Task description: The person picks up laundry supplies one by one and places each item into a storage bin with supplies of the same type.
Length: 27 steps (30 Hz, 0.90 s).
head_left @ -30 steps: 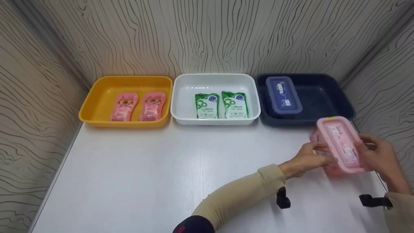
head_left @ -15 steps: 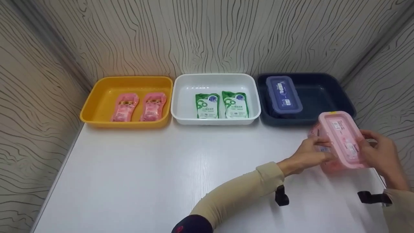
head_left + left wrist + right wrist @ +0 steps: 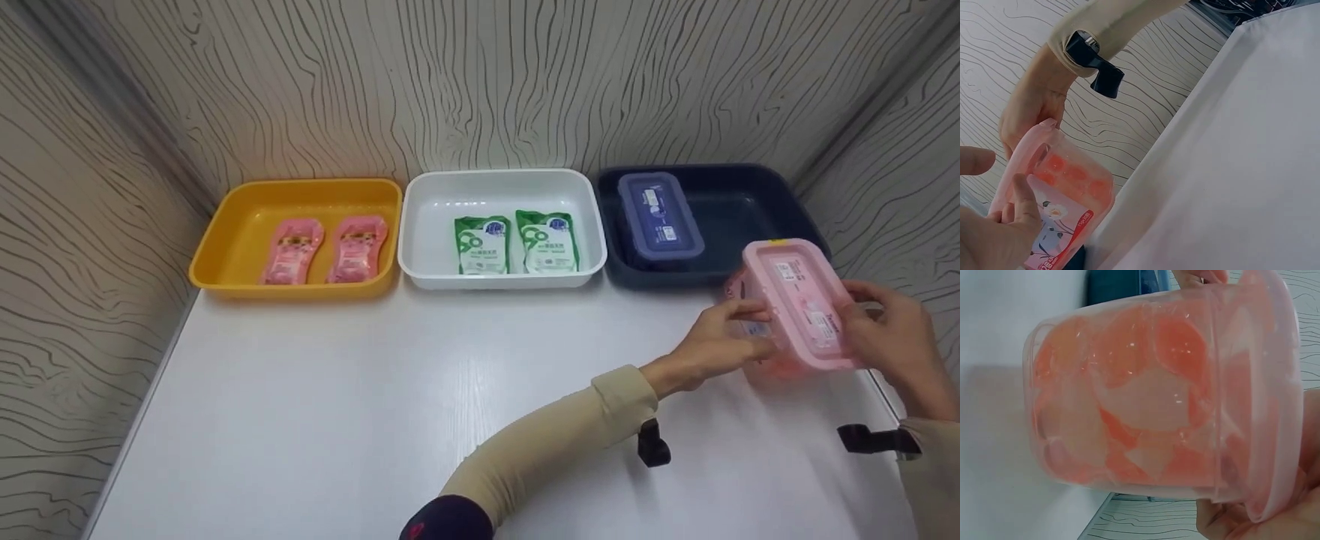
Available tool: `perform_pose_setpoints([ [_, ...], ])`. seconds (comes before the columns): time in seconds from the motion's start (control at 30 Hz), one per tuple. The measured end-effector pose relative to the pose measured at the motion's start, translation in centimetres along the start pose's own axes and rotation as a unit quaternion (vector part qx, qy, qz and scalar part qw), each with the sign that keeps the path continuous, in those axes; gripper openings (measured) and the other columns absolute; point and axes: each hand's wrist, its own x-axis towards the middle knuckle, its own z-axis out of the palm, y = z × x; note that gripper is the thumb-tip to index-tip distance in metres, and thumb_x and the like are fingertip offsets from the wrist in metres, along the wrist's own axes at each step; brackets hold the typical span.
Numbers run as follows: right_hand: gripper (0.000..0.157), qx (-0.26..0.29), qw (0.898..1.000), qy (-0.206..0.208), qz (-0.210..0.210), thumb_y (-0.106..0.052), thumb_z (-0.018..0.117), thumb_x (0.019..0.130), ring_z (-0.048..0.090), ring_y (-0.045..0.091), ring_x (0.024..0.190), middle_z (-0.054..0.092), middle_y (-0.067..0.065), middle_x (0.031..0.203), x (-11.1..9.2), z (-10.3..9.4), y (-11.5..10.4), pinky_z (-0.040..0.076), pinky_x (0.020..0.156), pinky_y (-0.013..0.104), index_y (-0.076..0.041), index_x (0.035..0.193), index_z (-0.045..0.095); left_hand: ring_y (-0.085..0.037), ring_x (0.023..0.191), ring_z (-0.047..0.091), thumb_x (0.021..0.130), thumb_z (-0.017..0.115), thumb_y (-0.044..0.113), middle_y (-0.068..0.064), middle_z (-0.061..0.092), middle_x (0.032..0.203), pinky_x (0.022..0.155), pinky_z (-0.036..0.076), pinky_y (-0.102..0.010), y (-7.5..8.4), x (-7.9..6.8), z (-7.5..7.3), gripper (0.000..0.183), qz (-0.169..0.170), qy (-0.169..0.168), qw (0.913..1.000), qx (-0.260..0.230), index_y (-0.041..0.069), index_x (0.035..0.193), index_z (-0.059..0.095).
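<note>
A clear tub of laundry pods with a pink lid (image 3: 806, 307) is held tilted at the right, overlapping the navy tray's front corner in the head view. My right hand (image 3: 896, 341) grips its right side at the lid, thumb on top. My left hand (image 3: 716, 341) touches the opposite side with extended fingers (image 3: 1024, 205), near a flowered label. Orange-red pods (image 3: 1123, 343) show through the wall in the right wrist view. A tub with a blue lid (image 3: 660, 217) stands at the left inside the navy tray (image 3: 757, 176).
To the left, a white tray (image 3: 495, 281) holds two green-and-white pouches (image 3: 482, 247). Farther left, two pink pouches (image 3: 356, 251) lie in a yellow tray (image 3: 225, 255). The trays stand in a row along the patterned back wall (image 3: 480, 82) on a white table (image 3: 375, 405).
Both hands have carried the pink-lidded tub a little upward in the head view, closer over the navy tray's front corner. Trays and their contents look the same.
</note>
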Motion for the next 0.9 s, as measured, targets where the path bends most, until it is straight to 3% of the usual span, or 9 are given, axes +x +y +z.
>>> perform_pose_setpoints([
  [0.27, 0.056, -0.006, 1.000, 0.005, -0.012, -0.024, 0.041, 0.112, 0.056, 0.002, 0.071, 0.051, 0.033, 0.133, 0.4, -0.9, -1.2, 0.055, 0.056, 0.018, 0.007, 0.159, 0.039, 0.005, 0.109, 0.061, 0.088, 0.079, 0.004, 0.021, 0.069, 0.122, 0.089, 0.055, -0.015, 1.0, 0.0, -0.4, 0.059, 0.016, -0.010, 0.9998, -0.007, 0.022, 0.142, 0.065],
  [0.5, 0.061, 0.008, 1.000, 0.004, 0.010, -0.030, 0.042, 0.112, 0.060, 0.007, 0.074, 0.049, 0.030, 0.138, 0.8, -1.2, -1.9, 0.058, 0.060, 0.017, 0.003, 0.163, 0.035, 0.006, 0.119, 0.058, 0.090, 0.079, 0.005, 0.020, 0.069, 0.126, 0.101, 0.049, -0.015, 1.3, -0.3, -0.6, 0.064, 0.034, -0.023, 0.9991, -0.014, 0.022, 0.149, 0.060],
  [0.67, 0.062, 0.012, 1.000, 0.008, 0.016, -0.032, 0.042, 0.113, 0.062, 0.008, 0.073, 0.049, 0.024, 0.135, 1.4, -1.4, -2.3, 0.059, 0.061, 0.017, 0.002, 0.164, 0.034, 0.005, 0.121, 0.056, 0.093, 0.079, 0.007, 0.020, 0.068, 0.129, 0.099, 0.053, -0.017, 1.6, -0.5, -0.5, 0.065, 0.017, -0.041, 0.9986, -0.028, 0.024, 0.151, 0.057],
  [0.9, 0.064, 0.016, 1.000, 0.005, 0.024, -0.036, 0.042, 0.113, 0.063, 0.006, 0.075, 0.050, 0.020, 0.133, 2.3, -1.5, -2.7, 0.059, 0.064, 0.016, 0.001, 0.164, 0.034, 0.003, 0.107, 0.061, 0.094, 0.076, -0.001, 0.018, 0.068, 0.125, 0.090, 0.059, -0.018, 2.2, -0.4, -0.2, 0.063, -0.013, -0.046, 0.9948, -0.090, 0.021, 0.151, 0.058],
])
